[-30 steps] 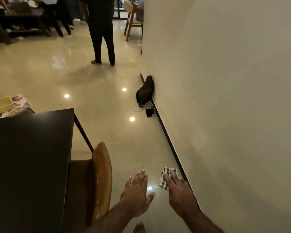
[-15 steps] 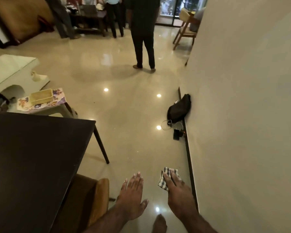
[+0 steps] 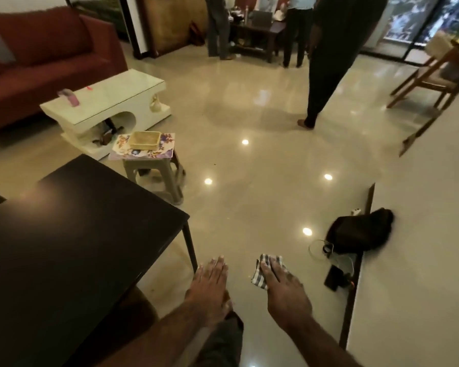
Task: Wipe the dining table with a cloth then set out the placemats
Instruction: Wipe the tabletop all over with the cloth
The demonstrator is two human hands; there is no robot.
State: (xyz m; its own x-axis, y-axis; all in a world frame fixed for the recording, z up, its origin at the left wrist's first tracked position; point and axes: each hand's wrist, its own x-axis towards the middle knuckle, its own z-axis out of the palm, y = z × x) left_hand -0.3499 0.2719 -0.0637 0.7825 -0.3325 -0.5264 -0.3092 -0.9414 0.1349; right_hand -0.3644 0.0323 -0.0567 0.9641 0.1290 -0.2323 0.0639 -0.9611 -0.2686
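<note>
A smooth, dark, rectangular dining table (image 3: 77, 247) fills the 8 o'clock side. At 11 o'clock, flat floral placemats (image 3: 167, 152) lie on a moulded plastic stool (image 3: 154, 176), under a shallow, woven-looking tray (image 3: 144, 140). The left hand (image 3: 210, 284) is released, fingers straight. At its 3 o'clock, the right hand (image 3: 281, 290) grasps a folded checked cloth (image 3: 259, 276) beneath its fingertips, clear of the table.

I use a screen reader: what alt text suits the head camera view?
A person's right hand holds a checked cloth, the left hand flat and empty, both over the floor beside a dark dining table. Floral placemats lie on a stool beyond it, under a basket.
</note>
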